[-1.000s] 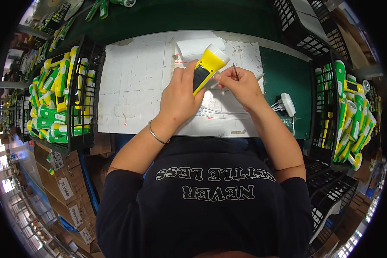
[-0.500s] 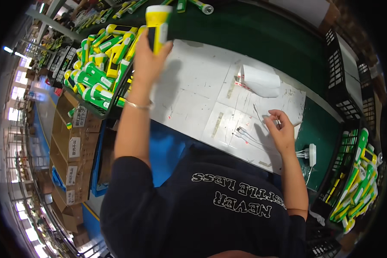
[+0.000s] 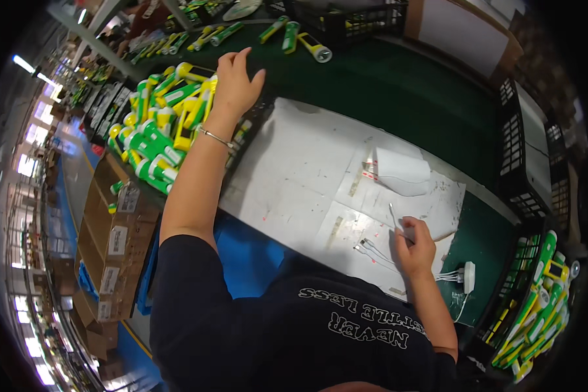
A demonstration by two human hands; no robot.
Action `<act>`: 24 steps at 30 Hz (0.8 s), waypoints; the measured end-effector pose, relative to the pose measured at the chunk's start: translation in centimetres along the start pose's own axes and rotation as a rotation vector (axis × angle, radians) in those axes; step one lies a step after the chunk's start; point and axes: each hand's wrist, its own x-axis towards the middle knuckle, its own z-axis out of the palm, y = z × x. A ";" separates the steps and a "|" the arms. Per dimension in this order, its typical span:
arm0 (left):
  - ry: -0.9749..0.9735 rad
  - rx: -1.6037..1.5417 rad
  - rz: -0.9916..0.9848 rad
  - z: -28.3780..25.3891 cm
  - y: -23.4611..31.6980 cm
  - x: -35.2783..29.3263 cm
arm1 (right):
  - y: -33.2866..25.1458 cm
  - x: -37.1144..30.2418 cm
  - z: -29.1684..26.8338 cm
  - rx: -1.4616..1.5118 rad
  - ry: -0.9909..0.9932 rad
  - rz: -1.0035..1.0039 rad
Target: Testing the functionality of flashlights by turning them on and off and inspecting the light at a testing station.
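Observation:
My left hand (image 3: 240, 85) reaches out over the far right edge of a black crate heaped with green and yellow flashlights (image 3: 155, 140). Its thumb stands apart from the fingers and no flashlight shows in its grasp. Low on the right of the white work board (image 3: 287, 160), my right hand (image 3: 415, 248) is closed with thumb and fingers together around a thin white cable (image 3: 393, 212), whose plug end pokes out beyond the fingertips. Beside that hand lie more white cables with plugs (image 3: 372, 251), leading toward a white charger block (image 3: 468, 277).
Curled white paper (image 3: 402, 171) lies on the board. Another crate of flashlights (image 3: 536, 307) stands at the right, below stacked black crates (image 3: 513, 127). Loose flashlights (image 3: 314, 48) rest on the dark green tabletop (image 3: 372, 75) beyond. Cardboard boxes (image 3: 111, 242) sit on the floor at left.
My left hand has let go of the flashlight it held upright; where it went cannot be made out. My right hand keeps near the cables. The whole view has shifted, showing more of the far table.

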 end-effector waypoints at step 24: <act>0.159 -1.072 -0.250 17.0 5.8 5.8 | 1.0 0.4 0.0 0.205 0.038 0.113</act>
